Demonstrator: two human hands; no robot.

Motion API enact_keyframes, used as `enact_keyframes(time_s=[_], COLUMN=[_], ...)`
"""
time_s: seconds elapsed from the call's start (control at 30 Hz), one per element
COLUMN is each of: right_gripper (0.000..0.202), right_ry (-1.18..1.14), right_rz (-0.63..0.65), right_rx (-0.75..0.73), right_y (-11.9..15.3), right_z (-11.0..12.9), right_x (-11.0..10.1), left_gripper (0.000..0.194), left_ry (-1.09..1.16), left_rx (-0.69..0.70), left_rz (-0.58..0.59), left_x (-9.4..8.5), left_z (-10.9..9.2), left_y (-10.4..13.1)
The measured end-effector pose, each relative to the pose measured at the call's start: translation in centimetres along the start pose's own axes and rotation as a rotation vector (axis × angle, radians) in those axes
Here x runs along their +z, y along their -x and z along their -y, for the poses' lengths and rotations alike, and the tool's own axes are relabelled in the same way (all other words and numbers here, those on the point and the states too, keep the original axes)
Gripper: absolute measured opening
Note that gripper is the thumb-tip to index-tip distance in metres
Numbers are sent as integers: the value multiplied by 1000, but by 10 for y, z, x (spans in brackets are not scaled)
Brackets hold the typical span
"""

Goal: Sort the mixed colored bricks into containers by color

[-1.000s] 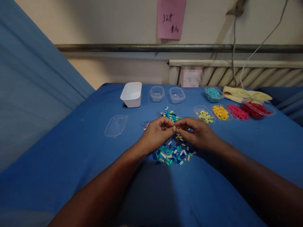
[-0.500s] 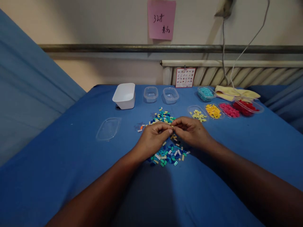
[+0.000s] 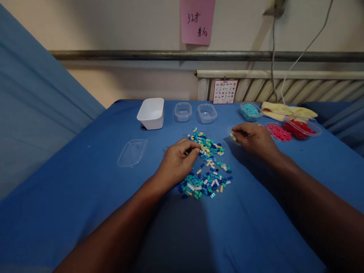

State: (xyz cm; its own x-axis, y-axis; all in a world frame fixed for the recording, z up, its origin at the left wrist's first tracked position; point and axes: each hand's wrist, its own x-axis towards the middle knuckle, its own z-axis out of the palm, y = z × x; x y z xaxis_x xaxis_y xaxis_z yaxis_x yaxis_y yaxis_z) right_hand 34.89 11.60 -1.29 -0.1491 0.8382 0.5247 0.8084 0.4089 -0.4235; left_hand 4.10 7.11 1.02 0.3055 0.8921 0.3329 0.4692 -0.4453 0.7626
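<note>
A loose pile of small toy bricks [image 3: 209, 184] in blue, green, white and pale yellow lies mid-table. My left hand [image 3: 179, 157] is at the pile's left side, thumb and forefinger closed in a pinch among the bricks; what sits between the tips is too small to make out. My right hand [image 3: 254, 138] hovers over a shallow clear tray [image 3: 229, 131] of pale yellow bricks [image 3: 233, 137]. Its fingers are drawn together, pointing down at the tray, and hide most of its contents. Anything held in those fingertips is hidden.
A white tub [image 3: 151, 113] and two clear containers [image 3: 183, 112] stand at the back. On the right are pink bricks [image 3: 278, 132], red bricks [image 3: 298, 129], turquoise bricks [image 3: 249, 110] and a yellow cloth [image 3: 287, 111]. A clear lid [image 3: 132, 153] lies at left.
My hands were together over the pile; the right has moved right to the pale yellow bricks' tray. My left hand has stayed by the pile, shifting slightly left.
</note>
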Motion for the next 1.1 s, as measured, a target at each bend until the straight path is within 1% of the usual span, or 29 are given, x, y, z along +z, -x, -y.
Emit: enact_keyframes(time_s=[0.07,0.13,0.17,0.23,0.3,0.33,0.37,0.43,0.5,0.57,0.63,0.7,0.8,0.87,1.0,1.1], right_gripper=[25,27,28,29,27,26,25,22,20,19,18,18,18,21,28,24], right_ry=[91,148,165,163,99,49,-1,-58,-15,81,165,219,256,255,116,3], right_rz=[11,14,11,4,18,60,124,313,448,493,509,527,551,542,480,482], right_rx=[20,25,22,3,-28,-47,-64,-86,-89,-90,-89,-79,-73,-67,-53,-98], right_y=[-1,-1,0,0,0,0,1,3,6,8,10,11,12,14,14,7], right_z=[-19,-31,-33,-30,-18,-9,0,21,38,51,58,62,63,64,69,77], right_x=[-2,-2,-2,-3,-3,-3,-3,-1,2,5,7,7,7,7,5,9], left_gripper=[17,18,18,19,19,20,20,21,23,25,25,26,27,27,27,27], left_ry=[-40,-68,-83,-123,-167,-185,-196,-196,-160,-115,-85,-67,-42,-27,-15,-19], left_rx=[7,32,49,78,78,63,38,-27,-91,-137,-169,-198,-228,-232,-237,-239], left_rz=[8,20,14,-26,-103,-157,-214,-342,-447,-507,-522,-512,-508,-510,-494,-473], left_x=[-1,-1,-1,-5,-12,-17,-22,-31,-37,-39,-39,-37,-35,-34,-33,-32], left_z=[2,4,4,7,15,20,28,44,61,76,85,90,92,92,93,93], left_y=[1,1,1,-2,-6,-9,-12,-18,-24,-27,-29,-31,-31,-31,-32,-32])
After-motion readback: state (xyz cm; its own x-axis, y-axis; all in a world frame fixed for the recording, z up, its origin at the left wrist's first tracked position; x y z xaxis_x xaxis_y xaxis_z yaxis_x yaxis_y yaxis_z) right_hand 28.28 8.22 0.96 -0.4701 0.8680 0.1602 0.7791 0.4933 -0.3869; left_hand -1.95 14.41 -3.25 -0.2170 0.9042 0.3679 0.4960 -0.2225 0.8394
